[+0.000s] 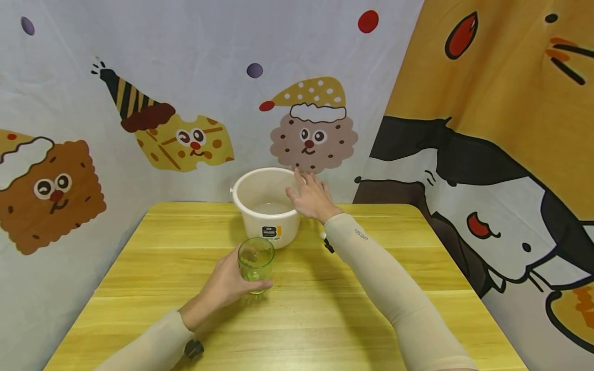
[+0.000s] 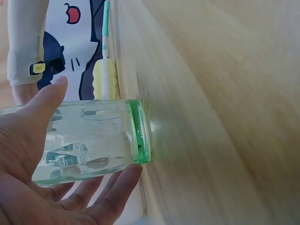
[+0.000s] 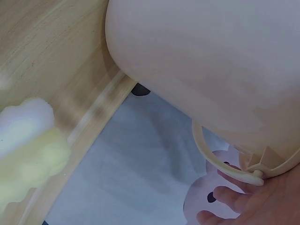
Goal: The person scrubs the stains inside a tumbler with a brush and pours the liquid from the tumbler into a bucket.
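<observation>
My left hand (image 1: 227, 281) holds a clear green drinking glass (image 1: 256, 263) upright at the front of the bucket, thumb on the near side. In the left wrist view, the glass (image 2: 89, 140) lies between thumb and fingers, its green base close to the tabletop. A white plastic bucket (image 1: 250, 221) with a label stands at the table's back. My right hand (image 1: 313, 198) is at the bucket's right rim, its fingers spread and loosely bent. In the right wrist view, these fingers (image 3: 229, 199) are beside the bucket's handle (image 3: 211, 157); whether they touch it I cannot tell.
A yellow and white sponge brush (image 2: 105, 79) with a teal and white handle lies right of the bucket, mostly hidden by my right arm in the head view. Behind the wooden table (image 1: 371, 319) hangs a cartoon-printed cloth (image 1: 195, 51).
</observation>
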